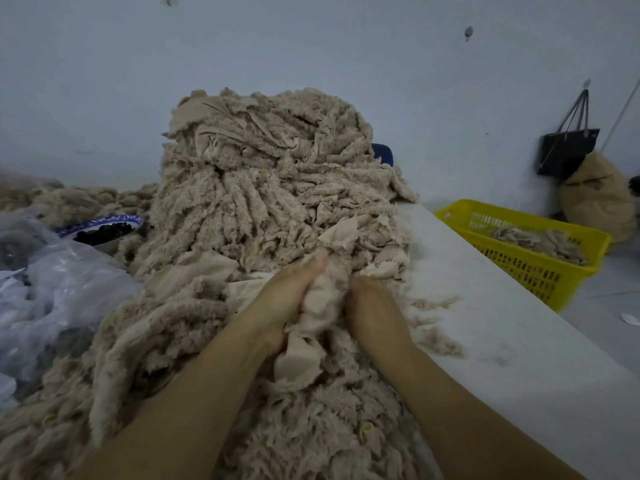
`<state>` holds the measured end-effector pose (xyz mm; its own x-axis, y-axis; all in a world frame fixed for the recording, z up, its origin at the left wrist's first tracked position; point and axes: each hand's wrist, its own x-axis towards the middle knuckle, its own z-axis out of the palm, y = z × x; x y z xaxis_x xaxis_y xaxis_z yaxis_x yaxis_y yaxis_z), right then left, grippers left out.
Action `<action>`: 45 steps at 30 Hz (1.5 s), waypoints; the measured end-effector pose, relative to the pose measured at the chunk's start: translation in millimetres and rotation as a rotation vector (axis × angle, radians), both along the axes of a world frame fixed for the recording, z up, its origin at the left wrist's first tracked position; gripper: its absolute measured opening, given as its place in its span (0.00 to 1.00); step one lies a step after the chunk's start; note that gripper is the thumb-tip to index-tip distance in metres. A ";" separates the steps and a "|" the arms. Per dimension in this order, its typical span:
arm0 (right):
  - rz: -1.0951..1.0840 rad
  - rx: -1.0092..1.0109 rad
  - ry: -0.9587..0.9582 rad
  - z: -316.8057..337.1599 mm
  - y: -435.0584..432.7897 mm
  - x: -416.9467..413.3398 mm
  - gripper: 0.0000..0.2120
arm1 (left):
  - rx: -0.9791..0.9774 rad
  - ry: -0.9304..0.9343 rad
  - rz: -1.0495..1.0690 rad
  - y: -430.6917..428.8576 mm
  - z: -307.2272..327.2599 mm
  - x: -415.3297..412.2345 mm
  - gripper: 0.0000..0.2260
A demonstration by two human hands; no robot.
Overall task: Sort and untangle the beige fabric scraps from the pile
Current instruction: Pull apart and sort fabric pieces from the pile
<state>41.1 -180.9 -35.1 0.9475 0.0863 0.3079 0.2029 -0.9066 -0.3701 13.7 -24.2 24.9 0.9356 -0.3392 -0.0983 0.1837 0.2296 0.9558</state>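
A bunch of beige scraps (320, 306) is clamped by the curled fingers of the left hand (287, 299); those of the right hand (370, 306) are buried in the pile (263, 188), grip untellable.

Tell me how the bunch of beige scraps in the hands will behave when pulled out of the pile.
Probably floppy: the bunch of scraps sags and creases between the left hand and right hand. Likely to snag: its frayed edges mingle with the pile, so neighbours may trail along. Probably light for its bulk: thin cloth and fluff.
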 end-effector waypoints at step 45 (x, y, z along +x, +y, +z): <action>0.297 1.651 0.315 30.4 -1.1 -19.8 0.13 | 0.092 -0.175 0.266 -10.1 -3.6 9.5 0.14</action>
